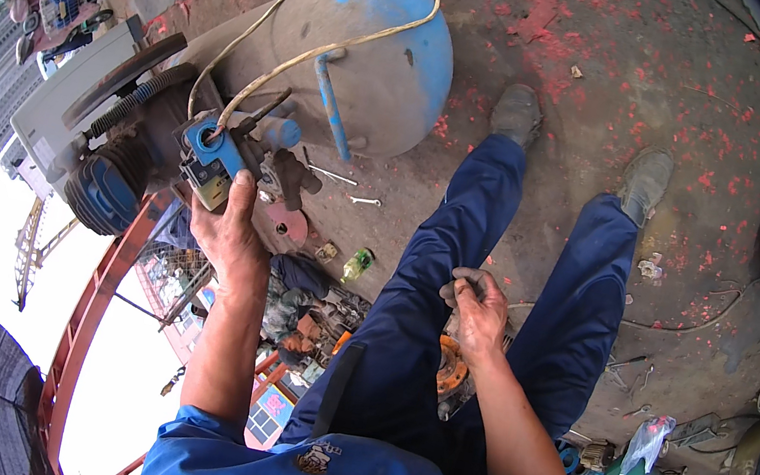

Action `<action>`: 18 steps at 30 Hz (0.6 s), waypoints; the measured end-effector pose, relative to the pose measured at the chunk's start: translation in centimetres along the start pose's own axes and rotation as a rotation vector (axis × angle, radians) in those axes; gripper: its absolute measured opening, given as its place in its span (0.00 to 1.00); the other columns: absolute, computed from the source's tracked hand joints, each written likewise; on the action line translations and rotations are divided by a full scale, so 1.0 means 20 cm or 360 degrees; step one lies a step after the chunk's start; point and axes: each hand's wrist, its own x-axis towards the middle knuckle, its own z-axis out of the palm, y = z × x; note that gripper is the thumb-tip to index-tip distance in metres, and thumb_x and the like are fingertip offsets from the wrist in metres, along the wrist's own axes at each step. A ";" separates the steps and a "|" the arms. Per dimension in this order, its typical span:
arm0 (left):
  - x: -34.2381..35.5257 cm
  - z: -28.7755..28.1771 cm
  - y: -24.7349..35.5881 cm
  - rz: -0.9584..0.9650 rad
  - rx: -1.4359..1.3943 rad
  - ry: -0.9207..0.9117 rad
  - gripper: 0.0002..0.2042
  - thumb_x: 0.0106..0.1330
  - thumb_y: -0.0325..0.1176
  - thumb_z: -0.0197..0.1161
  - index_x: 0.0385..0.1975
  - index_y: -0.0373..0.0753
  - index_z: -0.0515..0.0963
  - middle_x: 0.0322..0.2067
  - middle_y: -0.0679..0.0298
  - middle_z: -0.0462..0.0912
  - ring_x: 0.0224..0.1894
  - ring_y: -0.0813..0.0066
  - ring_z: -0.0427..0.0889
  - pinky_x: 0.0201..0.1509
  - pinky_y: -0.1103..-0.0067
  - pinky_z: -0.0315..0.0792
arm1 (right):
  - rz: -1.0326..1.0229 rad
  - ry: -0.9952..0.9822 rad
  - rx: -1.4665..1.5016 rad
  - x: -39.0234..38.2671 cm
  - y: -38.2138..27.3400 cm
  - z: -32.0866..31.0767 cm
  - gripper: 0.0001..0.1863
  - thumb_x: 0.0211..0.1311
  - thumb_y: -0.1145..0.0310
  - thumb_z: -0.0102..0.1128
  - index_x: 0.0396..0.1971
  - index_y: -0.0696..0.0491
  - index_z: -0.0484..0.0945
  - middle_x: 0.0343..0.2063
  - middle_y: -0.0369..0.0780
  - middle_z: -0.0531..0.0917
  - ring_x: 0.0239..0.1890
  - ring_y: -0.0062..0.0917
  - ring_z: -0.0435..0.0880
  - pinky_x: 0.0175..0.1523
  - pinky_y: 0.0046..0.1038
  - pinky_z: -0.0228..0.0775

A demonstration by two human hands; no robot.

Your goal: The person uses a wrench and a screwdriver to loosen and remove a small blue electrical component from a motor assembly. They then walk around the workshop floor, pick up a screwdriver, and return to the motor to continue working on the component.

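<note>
Near my thighs [394, 339], my right hand [479, 318] is part-curled, contents unclear; to the left, my left hand [229, 236] grasps a blue box [230, 154].
The box stands beside the pump [104, 194], a pale cable [372, 38] entering it, so it seems connected; I cannot tell what remains. Farther off lies the tank [388, 90].

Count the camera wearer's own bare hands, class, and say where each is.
2: the left hand grips the blue-topped box; the right hand is over the dark blue trousers. Neither hand is fully hidden.
</note>
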 end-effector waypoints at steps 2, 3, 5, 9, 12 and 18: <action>-0.01 0.02 0.01 -0.0012 -0.0031 0.0032 0.23 0.65 0.37 0.69 0.55 0.32 0.72 0.47 0.60 0.80 0.47 0.71 0.80 0.56 0.72 0.74 | 0.0013 -0.0011 -0.0016 0.00 0.02 0.00 0.09 0.70 0.72 0.56 0.44 0.59 0.78 0.32 0.38 0.84 0.34 0.20 0.84 0.44 0.24 0.76; 0.00 0.03 0.01 -0.0018 -0.0026 0.0049 0.23 0.65 0.37 0.69 0.55 0.32 0.73 0.47 0.60 0.80 0.47 0.71 0.81 0.55 0.72 0.74 | 0.0006 -0.0017 -0.0011 0.01 0.02 0.00 0.09 0.70 0.72 0.56 0.44 0.59 0.78 0.32 0.38 0.85 0.34 0.20 0.84 0.44 0.24 0.76; 0.00 0.04 0.01 -0.0029 -0.0018 0.0082 0.22 0.65 0.37 0.69 0.55 0.34 0.73 0.47 0.61 0.81 0.48 0.71 0.81 0.54 0.72 0.74 | -0.0008 -0.0028 -0.0001 0.01 0.03 0.01 0.09 0.70 0.71 0.56 0.44 0.59 0.78 0.32 0.38 0.85 0.34 0.20 0.84 0.44 0.24 0.76; -0.01 0.06 0.02 -0.0076 -0.0011 0.0181 0.20 0.65 0.37 0.69 0.53 0.37 0.74 0.46 0.62 0.81 0.47 0.72 0.81 0.52 0.73 0.74 | 0.0017 -0.0036 -0.0048 0.00 0.02 0.01 0.09 0.70 0.72 0.56 0.44 0.59 0.78 0.32 0.38 0.85 0.34 0.20 0.84 0.44 0.24 0.77; -0.02 0.07 0.02 -0.0104 -0.0083 0.0213 0.20 0.64 0.37 0.69 0.52 0.37 0.75 0.44 0.63 0.82 0.45 0.74 0.81 0.51 0.74 0.73 | 0.0006 -0.0037 -0.0053 0.01 0.03 0.01 0.08 0.70 0.73 0.55 0.44 0.59 0.78 0.32 0.38 0.85 0.34 0.20 0.84 0.44 0.24 0.77; 0.01 0.01 -0.01 -0.0001 -0.0165 -0.0025 0.19 0.63 0.30 0.68 0.52 0.32 0.75 0.44 0.64 0.81 0.44 0.77 0.78 0.52 0.77 0.71 | -0.0042 -0.0039 0.0030 0.01 0.05 0.00 0.08 0.71 0.73 0.55 0.44 0.59 0.78 0.32 0.38 0.84 0.34 0.19 0.83 0.43 0.23 0.76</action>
